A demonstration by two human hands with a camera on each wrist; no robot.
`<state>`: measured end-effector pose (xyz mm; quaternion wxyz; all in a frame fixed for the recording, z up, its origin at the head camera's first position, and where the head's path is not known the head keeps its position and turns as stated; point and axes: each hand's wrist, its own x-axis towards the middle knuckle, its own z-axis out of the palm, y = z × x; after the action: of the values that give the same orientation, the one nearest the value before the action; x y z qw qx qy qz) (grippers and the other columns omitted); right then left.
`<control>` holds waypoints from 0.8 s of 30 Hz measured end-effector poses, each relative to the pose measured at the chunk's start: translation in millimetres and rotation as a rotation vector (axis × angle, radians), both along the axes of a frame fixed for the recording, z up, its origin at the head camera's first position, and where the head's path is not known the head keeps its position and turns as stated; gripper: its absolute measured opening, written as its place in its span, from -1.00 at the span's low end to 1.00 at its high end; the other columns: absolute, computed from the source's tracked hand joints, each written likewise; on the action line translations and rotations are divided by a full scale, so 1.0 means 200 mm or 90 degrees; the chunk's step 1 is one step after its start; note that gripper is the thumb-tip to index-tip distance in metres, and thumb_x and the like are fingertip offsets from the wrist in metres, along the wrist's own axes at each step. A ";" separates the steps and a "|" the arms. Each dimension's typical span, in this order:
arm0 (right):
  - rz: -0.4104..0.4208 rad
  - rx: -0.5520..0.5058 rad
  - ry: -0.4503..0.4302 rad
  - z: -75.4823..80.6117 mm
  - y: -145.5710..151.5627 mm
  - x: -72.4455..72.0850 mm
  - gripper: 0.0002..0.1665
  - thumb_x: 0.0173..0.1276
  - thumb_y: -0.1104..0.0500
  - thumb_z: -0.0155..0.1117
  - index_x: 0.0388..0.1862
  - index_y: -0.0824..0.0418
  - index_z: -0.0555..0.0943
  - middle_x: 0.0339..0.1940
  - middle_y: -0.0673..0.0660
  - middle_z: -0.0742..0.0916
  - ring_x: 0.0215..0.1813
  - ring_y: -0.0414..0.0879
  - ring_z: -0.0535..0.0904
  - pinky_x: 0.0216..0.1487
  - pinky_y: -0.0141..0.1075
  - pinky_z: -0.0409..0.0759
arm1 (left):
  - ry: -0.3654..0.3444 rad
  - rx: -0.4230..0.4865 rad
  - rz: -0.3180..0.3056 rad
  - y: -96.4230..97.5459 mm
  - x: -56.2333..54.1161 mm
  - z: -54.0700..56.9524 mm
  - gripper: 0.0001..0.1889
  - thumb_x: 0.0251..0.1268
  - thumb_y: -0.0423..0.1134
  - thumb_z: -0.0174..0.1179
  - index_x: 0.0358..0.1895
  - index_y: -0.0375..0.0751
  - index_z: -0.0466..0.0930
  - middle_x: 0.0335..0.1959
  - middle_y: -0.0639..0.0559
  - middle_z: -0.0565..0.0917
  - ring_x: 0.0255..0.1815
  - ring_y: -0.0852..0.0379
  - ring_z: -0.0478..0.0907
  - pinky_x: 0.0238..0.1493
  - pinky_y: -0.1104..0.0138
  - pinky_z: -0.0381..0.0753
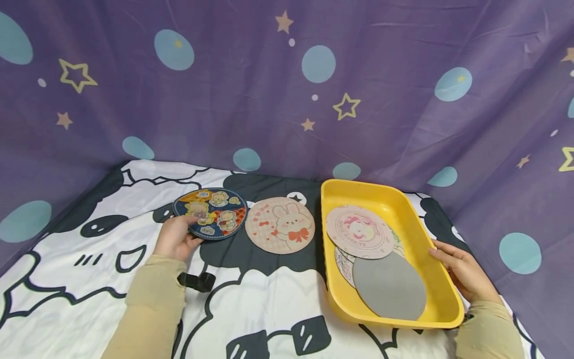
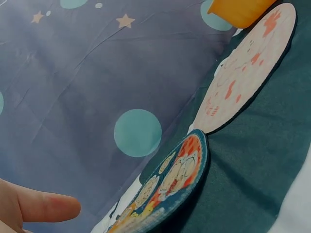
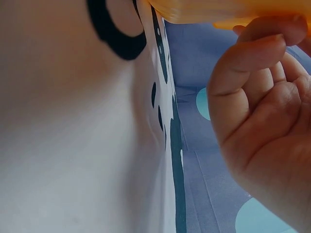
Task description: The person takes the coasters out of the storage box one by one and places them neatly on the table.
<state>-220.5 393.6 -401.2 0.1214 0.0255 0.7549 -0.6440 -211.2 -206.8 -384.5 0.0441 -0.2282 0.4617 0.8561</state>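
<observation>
Evidently, the dark-blue disc (image 1: 219, 214) is gripped by the left hand (image 1: 176, 238); the yellow tray (image 1: 419, 254) (grey disc (image 1: 389, 286) inside) is held by the right hand (image 1: 464, 274).

Broad passage: the cloth (image 1: 264, 299) before the rabbit disc (image 1: 280, 225). Narrow gap: between that disc and the yellow tray (image 1: 394, 202), whose raised walls obstruct low crossing. Purple curtain (image 1: 251, 89) bars the rear.

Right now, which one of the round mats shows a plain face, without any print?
The grey mat, lying in the yellow tray at the end nearest the person; every other mat shows some printed drawing or pattern.
</observation>
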 end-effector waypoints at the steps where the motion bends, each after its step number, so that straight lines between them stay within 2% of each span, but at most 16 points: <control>1: 0.000 0.000 0.001 0.00 0.00 0.00 -0.68 0.55 0.12 0.09 -0.12 -0.40 0.61 -0.20 -0.22 0.77 -0.22 -0.24 0.72 -0.20 -0.35 0.73 | 0.006 0.015 0.003 0.00 0.00 0.00 -0.35 0.57 -0.34 -0.31 0.62 -0.15 -0.31 0.57 -0.09 0.05 0.57 0.06 0.10 0.49 0.21 0.28; 4: -0.002 0.002 0.003 0.00 0.00 0.00 -0.69 0.55 0.11 0.10 -0.11 -0.40 0.61 -0.20 -0.23 0.77 -0.21 -0.25 0.72 -0.20 -0.36 0.73 | 0.010 0.039 0.018 -0.03 -0.01 0.00 -0.36 0.58 -0.32 -0.30 0.61 -0.13 -0.29 0.54 -0.06 0.12 0.54 0.11 0.13 0.49 0.23 0.29; 5: -0.002 0.003 0.004 0.00 0.00 0.00 -0.70 0.54 0.11 0.11 -0.11 -0.40 0.60 -0.20 -0.24 0.76 -0.21 -0.25 0.72 -0.19 -0.36 0.73 | 0.011 0.039 0.033 -0.03 -0.01 0.00 -0.37 0.58 -0.33 -0.28 0.61 -0.15 -0.25 0.49 -0.07 0.20 0.51 0.09 0.19 0.46 0.22 0.34; 7: -0.002 0.004 0.003 0.00 0.00 -0.01 -0.70 0.54 0.10 0.11 -0.11 -0.39 0.60 -0.19 -0.24 0.76 -0.20 -0.26 0.72 -0.18 -0.37 0.73 | 0.013 0.043 0.036 -0.04 -0.01 0.00 -0.38 0.58 -0.32 -0.30 0.61 -0.14 -0.23 0.40 -0.02 0.28 0.47 0.11 0.22 0.45 0.25 0.36; 11: -0.001 0.009 0.003 0.00 0.00 0.00 -0.71 0.54 0.10 0.11 -0.11 -0.39 0.60 -0.20 -0.24 0.76 -0.20 -0.26 0.72 -0.18 -0.37 0.73 | 0.014 -0.017 0.039 -0.03 0.00 0.01 -0.37 0.57 -0.32 -0.28 0.60 -0.19 -0.25 0.27 0.05 0.35 0.33 0.17 0.32 0.34 0.32 0.47; 12: -0.001 0.009 0.003 0.00 0.00 0.00 -0.71 0.54 0.10 0.11 -0.11 -0.39 0.60 -0.19 -0.24 0.76 -0.19 -0.26 0.72 -0.18 -0.37 0.73 | 0.014 -0.035 0.034 -0.03 0.00 0.02 -0.34 0.57 -0.32 -0.28 0.61 -0.15 -0.33 0.33 0.02 0.30 0.32 0.18 0.32 0.33 0.35 0.47; 15: -0.001 0.014 0.003 0.00 0.00 0.00 -0.72 0.55 0.09 0.10 -0.07 -0.37 0.60 -0.19 -0.24 0.76 -0.19 -0.26 0.72 -0.17 -0.37 0.72 | 0.018 -0.095 0.057 -0.01 0.01 0.04 -0.23 0.54 -0.36 -0.24 0.59 -0.11 -0.53 0.51 -0.11 0.12 0.26 0.19 0.36 0.26 0.40 0.53; 18: -0.001 0.025 0.005 0.00 0.00 0.00 -0.74 0.54 0.08 0.11 0.01 -0.32 0.60 -0.18 -0.25 0.76 -0.17 -0.26 0.71 -0.15 -0.38 0.72 | 0.024 -0.133 0.085 0.01 0.01 0.05 -0.14 0.50 -0.41 -0.22 0.55 -0.07 -0.69 0.62 -0.14 -0.16 0.38 0.11 0.29 0.34 0.37 0.47; 21: -0.002 0.036 0.009 0.00 0.00 0.00 -0.74 0.54 0.07 0.11 0.06 -0.29 0.59 -0.18 -0.26 0.75 -0.17 -0.27 0.71 -0.15 -0.38 0.72 | 0.020 -0.166 0.109 0.02 0.00 0.06 -0.12 0.46 -0.43 -0.19 0.54 -0.14 -0.68 0.64 -0.09 -0.39 0.57 0.06 -0.01 0.51 0.33 0.23; 24: 0.001 0.034 0.011 -0.01 0.00 0.00 -0.75 0.55 0.07 0.11 0.03 -0.30 0.59 -0.18 -0.25 0.76 -0.17 -0.27 0.71 -0.15 -0.38 0.72 | 0.017 -0.196 0.125 0.03 0.00 0.06 -0.12 0.43 -0.45 -0.15 0.55 -0.20 -0.62 0.62 -0.04 -0.50 0.62 0.10 -0.28 0.60 0.33 -0.01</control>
<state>-220.3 394.1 -402.4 0.1150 0.0224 0.7727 -0.6238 -210.8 -201.5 -372.3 -0.0813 -0.2653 0.5632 0.7784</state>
